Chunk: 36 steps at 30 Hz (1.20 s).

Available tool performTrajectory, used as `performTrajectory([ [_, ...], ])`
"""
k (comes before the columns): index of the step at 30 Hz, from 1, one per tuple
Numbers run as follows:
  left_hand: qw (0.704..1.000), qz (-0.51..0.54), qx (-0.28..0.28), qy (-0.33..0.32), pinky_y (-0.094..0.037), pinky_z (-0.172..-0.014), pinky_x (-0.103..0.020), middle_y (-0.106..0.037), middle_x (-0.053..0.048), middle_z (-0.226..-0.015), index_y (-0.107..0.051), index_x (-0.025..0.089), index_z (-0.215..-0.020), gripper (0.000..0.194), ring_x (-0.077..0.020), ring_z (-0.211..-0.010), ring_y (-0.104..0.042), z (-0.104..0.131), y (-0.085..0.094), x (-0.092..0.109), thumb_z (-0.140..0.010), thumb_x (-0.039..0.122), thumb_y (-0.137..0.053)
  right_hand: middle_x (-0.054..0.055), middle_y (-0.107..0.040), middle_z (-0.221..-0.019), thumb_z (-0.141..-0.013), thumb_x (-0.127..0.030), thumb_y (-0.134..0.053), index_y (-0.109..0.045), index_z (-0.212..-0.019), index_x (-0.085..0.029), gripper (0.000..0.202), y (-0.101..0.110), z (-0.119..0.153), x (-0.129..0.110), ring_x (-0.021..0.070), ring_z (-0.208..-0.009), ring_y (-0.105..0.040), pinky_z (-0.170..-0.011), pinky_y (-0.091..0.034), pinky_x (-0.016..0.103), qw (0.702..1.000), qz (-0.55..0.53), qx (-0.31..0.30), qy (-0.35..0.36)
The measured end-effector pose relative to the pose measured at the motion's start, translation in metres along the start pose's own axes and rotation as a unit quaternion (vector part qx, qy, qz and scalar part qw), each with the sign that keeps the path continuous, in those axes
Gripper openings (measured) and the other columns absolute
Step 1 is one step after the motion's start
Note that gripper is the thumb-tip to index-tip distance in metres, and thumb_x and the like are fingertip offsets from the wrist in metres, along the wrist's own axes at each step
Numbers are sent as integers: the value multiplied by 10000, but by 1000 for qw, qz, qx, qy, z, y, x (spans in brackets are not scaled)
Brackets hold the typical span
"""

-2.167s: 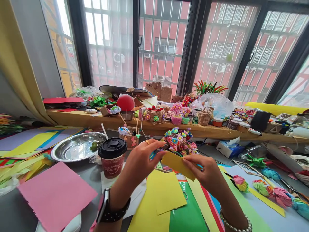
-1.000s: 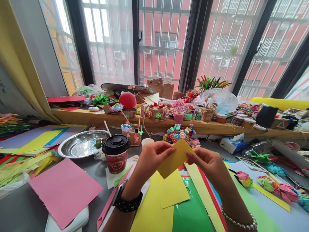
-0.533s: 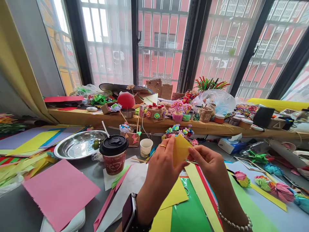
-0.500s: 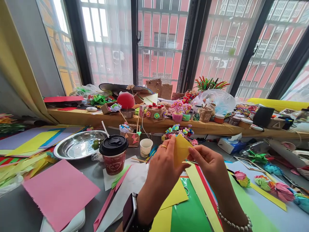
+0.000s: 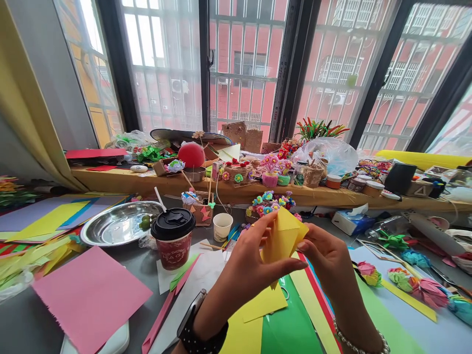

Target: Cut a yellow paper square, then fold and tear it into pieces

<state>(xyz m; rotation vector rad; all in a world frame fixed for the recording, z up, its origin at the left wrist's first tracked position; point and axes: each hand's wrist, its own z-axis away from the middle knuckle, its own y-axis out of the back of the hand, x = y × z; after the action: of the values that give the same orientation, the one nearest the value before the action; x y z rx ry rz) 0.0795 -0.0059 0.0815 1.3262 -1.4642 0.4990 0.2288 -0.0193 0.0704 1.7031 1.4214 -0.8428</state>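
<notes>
A folded piece of yellow paper is held up in front of me, above the sheets on the table. My left hand grips its left side, the thumb stretched across below it and the fingers partly behind it. At the paper's right edge, my right hand pinches it between thumb and fingers. Beneath the hands lie a flat yellow sheet and a glossy green sheet. The paper hides some of my left fingertips.
A lidded cup, a small paper cup and a metal tray stand left of my hands. Pink paper lies at the left, paper flowers at the right. Crafts crowd the ledge behind.
The yellow paper has turned and opened out, showing more of its folded faces. My left wrist has rotated, with its thumb now stretched under the paper. My right hand has shifted slightly right.
</notes>
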Motion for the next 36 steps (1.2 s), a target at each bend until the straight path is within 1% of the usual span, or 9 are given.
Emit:
performTrajectory([
  [4,983,166,-71,-13,-422,-879,-314,-535,-81,-1173,-387,197,-1220,586,-205,-1041,-513,1,7,5,-692,250,-634,13,-629,-643,-724,-348,-570,-586,-650,-195,170,-3,3,-8,163,-614,-588,-555,-465,233,997,27,74,-3],
  [7,960,260,-104,7,-457,-808,-282,-557,-63,-1158,-441,218,-1198,458,-217,-1032,-527,2,13,4,-753,234,-548,19,-645,-666,-740,-314,-549,-584,-660,-199,145,-4,4,-13,161,-607,-589,-537,-478,227,990,20,140,-4],
  [13,957,283,-60,28,-480,-735,-250,-663,-27,-972,-608,223,-1016,276,-192,-872,-610,4,20,1,-757,277,-529,20,-666,-685,-748,-316,-544,-609,-697,-211,133,1,8,-17,165,-612,-607,-511,-492,212,991,-5,135,6],
  [19,982,180,-39,42,-493,-584,-218,-681,-22,-883,-605,215,-982,243,-172,-759,-630,4,16,7,-776,307,-513,49,-671,-751,-720,-333,-578,-620,-760,-206,140,-5,13,-24,195,-658,-627,-527,-519,240,991,-2,133,-17],
  [23,998,12,49,-22,-493,-642,-235,-672,-30,-860,-646,185,-875,194,-172,-767,-617,5,10,9,-756,305,-550,29,-656,-733,-726,-297,-578,-632,-751,-219,98,-7,14,-26,185,-657,-612,-550,-494,248,988,79,129,30],
  [26,981,-84,138,-105,-485,-682,-209,-668,-19,-863,-647,183,-905,203,-143,-764,-615,8,8,12,-718,253,-608,6,-647,-727,-746,-231,-562,-626,-744,-232,65,-7,14,-26,165,-667,-595,-603,-473,247,972,173,123,100],
  [29,947,-176,212,-163,-474,-656,-180,-671,10,-762,-656,189,-821,111,-108,-685,-607,11,7,16,-724,184,-601,4,-651,-746,-746,-185,-556,-616,-758,-233,77,-9,15,-26,163,-690,-593,-645,-462,255,954,226,119,154],
  [32,920,-242,231,-206,-464,-634,-156,-665,31,-720,-646,201,-785,93,-88,-652,-601,14,4,19,-735,150,-586,14,-661,-772,-741,-187,-553,-624,-773,-234,91,-14,16,-28,176,-716,-605,-665,-469,273,948,235,135,167],
  [36,903,-271,228,-244,-464,-626,-151,-660,24,-733,-626,198,-833,119,-85,-657,-604,20,-3,21,-741,141,-578,8,-677,-775,-750,-189,-547,-640,-816,-259,135,-16,20,-31,178,-706,-621,-660,-481,278,941,251,146,176],
])
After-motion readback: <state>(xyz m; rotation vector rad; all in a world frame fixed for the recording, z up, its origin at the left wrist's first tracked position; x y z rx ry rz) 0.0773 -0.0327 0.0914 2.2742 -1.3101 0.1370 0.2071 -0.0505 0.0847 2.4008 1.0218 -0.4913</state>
